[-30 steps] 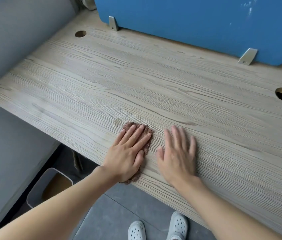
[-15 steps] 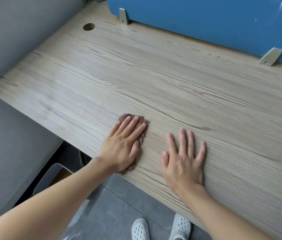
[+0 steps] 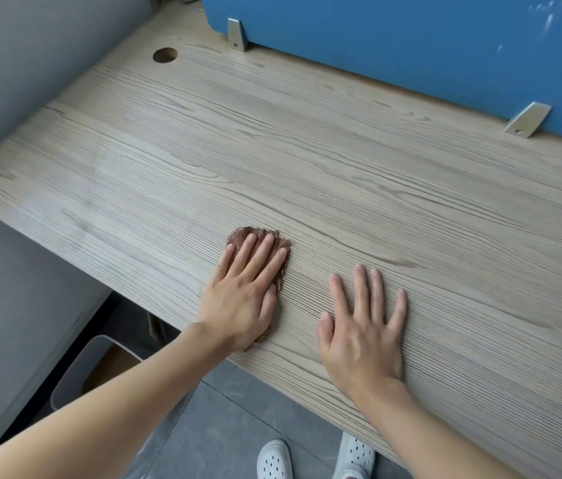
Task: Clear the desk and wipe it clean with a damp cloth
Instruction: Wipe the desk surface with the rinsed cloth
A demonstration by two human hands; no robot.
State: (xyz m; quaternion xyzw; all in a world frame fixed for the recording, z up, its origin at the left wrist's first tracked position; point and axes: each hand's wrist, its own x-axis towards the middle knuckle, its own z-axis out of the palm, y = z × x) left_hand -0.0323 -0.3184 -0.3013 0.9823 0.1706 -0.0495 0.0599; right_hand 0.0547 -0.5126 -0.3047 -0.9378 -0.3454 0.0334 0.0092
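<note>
Fingers (image 3: 259, 258) of the left hand (image 3: 241, 299) lie straight and close together, pressing one brown, nubbly cloth (image 3: 259, 231) flat on the desk (image 3: 307, 150) near its 6 o'clock edge. At the cloth's 3 o'clock, the right hand (image 3: 362, 337) rests flat with its fingers spread. Two cable holes (image 3: 165, 55) and two metal brackets (image 3: 236, 34) show. The hands lie farther apart than a second ago.

Left hand (image 3: 242, 300), right hand (image 3: 362, 340) flat.
</note>
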